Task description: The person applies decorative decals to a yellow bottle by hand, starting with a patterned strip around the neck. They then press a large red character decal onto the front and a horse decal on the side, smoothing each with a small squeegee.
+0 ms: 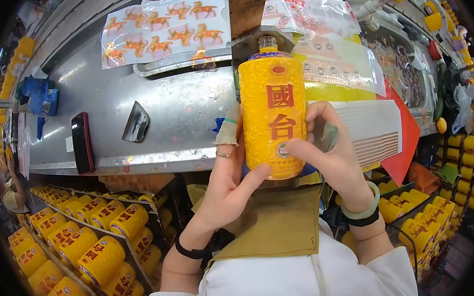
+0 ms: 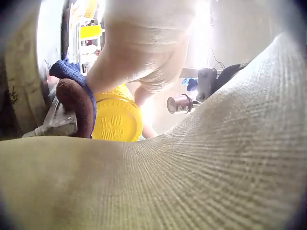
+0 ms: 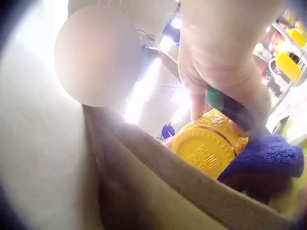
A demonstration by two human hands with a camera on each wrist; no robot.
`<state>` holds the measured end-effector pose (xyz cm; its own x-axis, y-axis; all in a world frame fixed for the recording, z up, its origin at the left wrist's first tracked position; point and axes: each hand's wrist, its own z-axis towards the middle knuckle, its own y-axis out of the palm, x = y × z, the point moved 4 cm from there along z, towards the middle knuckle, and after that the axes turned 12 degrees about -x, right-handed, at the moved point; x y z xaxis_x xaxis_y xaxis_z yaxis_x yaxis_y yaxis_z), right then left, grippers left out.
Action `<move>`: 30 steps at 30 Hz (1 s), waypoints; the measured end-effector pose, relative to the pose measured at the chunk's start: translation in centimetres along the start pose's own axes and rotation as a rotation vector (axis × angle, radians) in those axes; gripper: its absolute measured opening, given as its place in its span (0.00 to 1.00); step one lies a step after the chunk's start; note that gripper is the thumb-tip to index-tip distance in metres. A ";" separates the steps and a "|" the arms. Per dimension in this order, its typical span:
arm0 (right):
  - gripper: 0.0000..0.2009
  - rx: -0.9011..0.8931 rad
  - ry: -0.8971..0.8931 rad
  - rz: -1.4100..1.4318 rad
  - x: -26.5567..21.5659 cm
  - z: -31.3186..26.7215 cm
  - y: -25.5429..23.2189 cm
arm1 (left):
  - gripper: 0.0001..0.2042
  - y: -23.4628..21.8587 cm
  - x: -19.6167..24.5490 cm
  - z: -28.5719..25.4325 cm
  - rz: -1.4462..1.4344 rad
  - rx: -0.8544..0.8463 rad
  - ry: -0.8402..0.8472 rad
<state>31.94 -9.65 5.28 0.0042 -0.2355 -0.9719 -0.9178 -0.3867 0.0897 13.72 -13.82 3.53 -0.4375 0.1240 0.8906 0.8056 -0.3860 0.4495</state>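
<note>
Bottle (image 1: 274, 118), embossed yellow, gripped between left hand (image 1: 226, 190) and right hand (image 1: 336, 156), nearer neither, with long axis outward to neck (image 1: 267, 43).

A factory-like workshop is indicated: a metal worktop (image 1: 184, 99) is set with a sheet of printed horses (image 1: 165, 27), and the lettered yellow bottle (image 1: 259, 108) is matched by rows of similar yellow containers (image 1: 101, 260) at both sides. An apron (image 1: 270, 225) is worn, and bright strip lights (image 3: 144, 91) are seen overhead.
</note>
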 end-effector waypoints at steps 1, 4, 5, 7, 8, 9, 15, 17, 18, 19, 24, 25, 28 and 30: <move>0.21 0.002 -0.003 -0.019 -0.1 0.0 0.0 | 0.42 0.0 0.1 0.0 -0.001 0.000 -0.001; 0.20 0.006 0.005 -0.009 -0.3 0.0 0.1 | 0.45 0.0 0.2 0.0 -0.020 0.011 -0.033; 0.20 0.006 0.006 -0.009 -0.4 0.0 0.1 | 0.47 0.0 0.3 0.0 0.020 -0.005 -0.012; 0.20 0.003 0.017 0.028 -0.4 0.0 0.0 | 0.49 0.1 0.4 0.1 0.060 -0.019 0.007; 0.20 0.002 0.019 0.029 -0.3 0.0 0.0 | 0.51 0.4 0.5 0.2 0.162 -0.031 0.014; 0.20 0.003 0.011 0.012 -0.3 0.0 0.0 | 0.54 0.7 0.6 0.3 0.264 -0.042 0.022; 0.20 0.000 0.005 -0.014 -0.3 -0.1 0.0 | 0.51 0.9 0.1 0.4 0.229 0.068 0.002; 0.20 0.003 -0.006 -0.017 -0.3 -0.1 0.0 | 0.51 0.8 0.1 0.3 0.245 0.061 0.003; 0.20 0.002 -0.003 -0.026 -0.4 -0.1 0.0 | 0.51 0.8 0.1 0.3 0.261 0.052 0.005; 0.20 0.002 0.002 -0.035 -0.5 -0.1 0.0 | 0.51 0.8 0.2 0.3 0.260 0.052 0.003; 0.20 0.007 0.008 0.007 -0.2 -0.1 -0.1 | 0.51 0.9 0.2 0.2 0.215 0.064 -0.002; 0.20 0.005 0.024 0.042 -0.1 -0.1 -0.1 | 0.51 0.9 0.1 0.2 0.214 0.065 -0.002; 0.19 0.010 0.060 0.061 -0.7 -0.1 -0.1 | 0.51 0.9 0.2 0.2 0.304 0.057 -0.002; 0.19 0.008 0.046 0.047 -0.4 -0.1 -0.1 | 0.52 1.1 0.1 0.3 0.231 0.076 -0.033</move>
<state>32.07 -9.61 5.73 -0.0210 -0.2944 -0.9554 -0.9205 -0.3672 0.1334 14.64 -13.98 4.16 -0.2263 0.0710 0.9715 0.9108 -0.3381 0.2368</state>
